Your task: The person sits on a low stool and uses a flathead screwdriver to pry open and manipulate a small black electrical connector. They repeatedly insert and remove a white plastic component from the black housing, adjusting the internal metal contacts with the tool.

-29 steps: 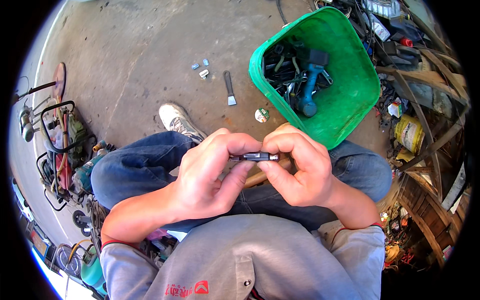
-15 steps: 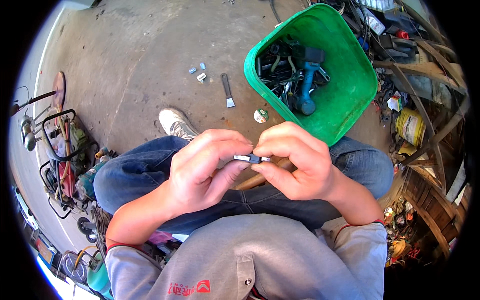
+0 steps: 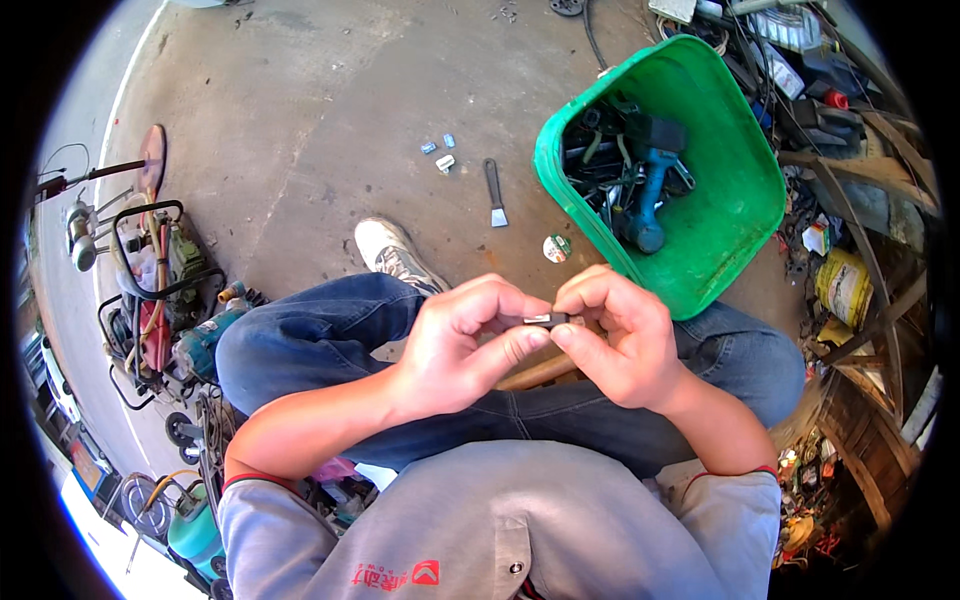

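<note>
Between my two hands, above my lap, is a small dark block with shiny metal at its ends [image 3: 547,320]; its exact kind is too small to make out. My left hand [image 3: 462,345] pinches one side with thumb and fingertips. From the other side, my right hand [image 3: 628,345] grips it with thumb and curled index finger, hiding part of it. A scraper [image 3: 495,192] with a dark handle and short metal blade lies on the floor ahead. Left of it lie two small blue pieces [image 3: 429,147] and a whitish one [image 3: 445,163].
A green tub [image 3: 725,210] at front right holds a blue cordless power tool [image 3: 652,200] and several dark hand tools. Near it lies a round lid-like disc [image 3: 557,248]. Scrap and wooden strips crowd the right; a wheeled machine frame [image 3: 150,265] stands left.
The view has shifted, so the surroundings sit farther right and lower. Both hands keep hold of the small block, which has turned slightly, with my fingers covering more of its right end.
</note>
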`<control>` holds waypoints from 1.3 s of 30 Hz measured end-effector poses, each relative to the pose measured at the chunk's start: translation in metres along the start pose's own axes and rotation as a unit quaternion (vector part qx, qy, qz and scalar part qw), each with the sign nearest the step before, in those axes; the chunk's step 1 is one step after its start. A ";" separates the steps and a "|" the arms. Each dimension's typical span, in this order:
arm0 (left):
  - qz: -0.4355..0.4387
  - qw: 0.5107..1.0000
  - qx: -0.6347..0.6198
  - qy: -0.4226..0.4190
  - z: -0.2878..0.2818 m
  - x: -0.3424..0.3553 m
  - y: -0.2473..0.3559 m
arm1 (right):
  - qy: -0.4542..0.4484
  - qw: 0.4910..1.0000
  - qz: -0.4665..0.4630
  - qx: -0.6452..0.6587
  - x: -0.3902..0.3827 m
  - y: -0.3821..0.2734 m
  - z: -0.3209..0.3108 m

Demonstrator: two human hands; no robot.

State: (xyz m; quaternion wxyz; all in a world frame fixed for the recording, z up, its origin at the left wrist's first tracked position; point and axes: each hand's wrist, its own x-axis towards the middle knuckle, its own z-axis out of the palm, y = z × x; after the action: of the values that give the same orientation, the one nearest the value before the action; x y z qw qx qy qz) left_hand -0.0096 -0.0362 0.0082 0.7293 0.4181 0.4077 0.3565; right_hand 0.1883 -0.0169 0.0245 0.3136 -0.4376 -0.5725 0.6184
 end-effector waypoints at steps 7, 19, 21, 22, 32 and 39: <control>0.050 0.992 0.119 -0.004 -0.007 -0.002 -0.009 | 0.069 0.982 0.125 0.125 -0.015 0.007 0.008; -0.143 0.837 0.526 -0.052 -0.131 0.093 -0.085 | 0.007 0.989 -0.011 -0.148 0.005 -0.039 -0.026; -0.197 0.763 0.616 0.010 -0.178 0.113 -0.136 | 0.008 0.992 -0.010 -0.125 0.011 -0.046 -0.028; -0.220 0.757 0.614 0.044 -0.187 0.122 -0.155 | 0.021 0.994 -0.006 -0.111 0.011 -0.047 -0.030; -0.149 0.788 0.555 0.220 -0.174 0.163 -0.254 | 0.066 0.990 0.122 -0.009 0.000 -0.054 -0.050; -0.101 0.925 0.349 0.107 -0.132 0.139 -0.123 | 0.099 0.993 0.029 -0.059 0.001 -0.045 -0.056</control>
State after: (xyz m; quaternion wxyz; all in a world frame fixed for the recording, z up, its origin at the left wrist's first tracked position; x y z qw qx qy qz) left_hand -0.0482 0.0773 -0.1860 0.5212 0.5622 0.6220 0.1590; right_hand 0.2328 0.0147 0.0711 0.3241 -0.5307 -0.5615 0.5459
